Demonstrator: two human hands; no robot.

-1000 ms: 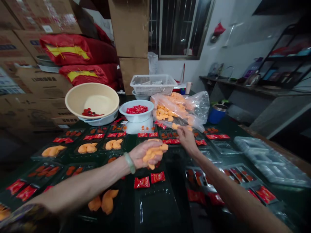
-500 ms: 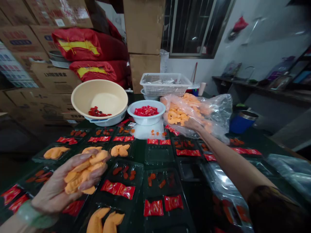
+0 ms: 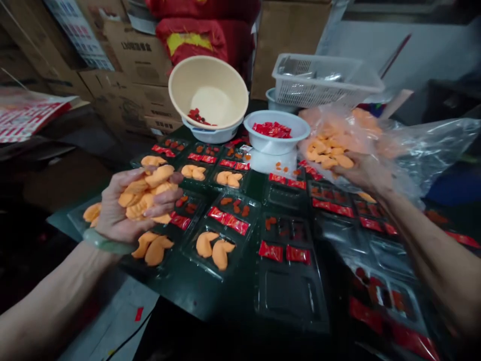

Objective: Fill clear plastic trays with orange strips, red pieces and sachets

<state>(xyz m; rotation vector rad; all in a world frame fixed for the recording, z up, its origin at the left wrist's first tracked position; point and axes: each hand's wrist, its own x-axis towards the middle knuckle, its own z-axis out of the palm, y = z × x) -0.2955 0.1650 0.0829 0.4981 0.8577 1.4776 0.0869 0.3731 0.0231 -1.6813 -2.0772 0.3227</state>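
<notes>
My left hand, with a pale green bangle at the wrist, is curled around a handful of orange fortune cookies above the left trays. My right hand is at the mouth of a clear plastic bag that holds more of these cookies. Its fingers close on one orange cookie. Two cookies lie in the lower compartment of a clear tray, below red packets and small dried pieces. Another tray has red packets but a bare lower compartment.
A white bowl of red packets stands at the table's back, right of a tilted cream basin. Behind the bag is a white basket. Cardboard boxes are stacked behind. The table's front-left edge shows floor below.
The view has swung left and down. My right hand has drawn slightly back at the bag's mouth, with a cookie now showing at its fingers. My left hand still holds its handful.
</notes>
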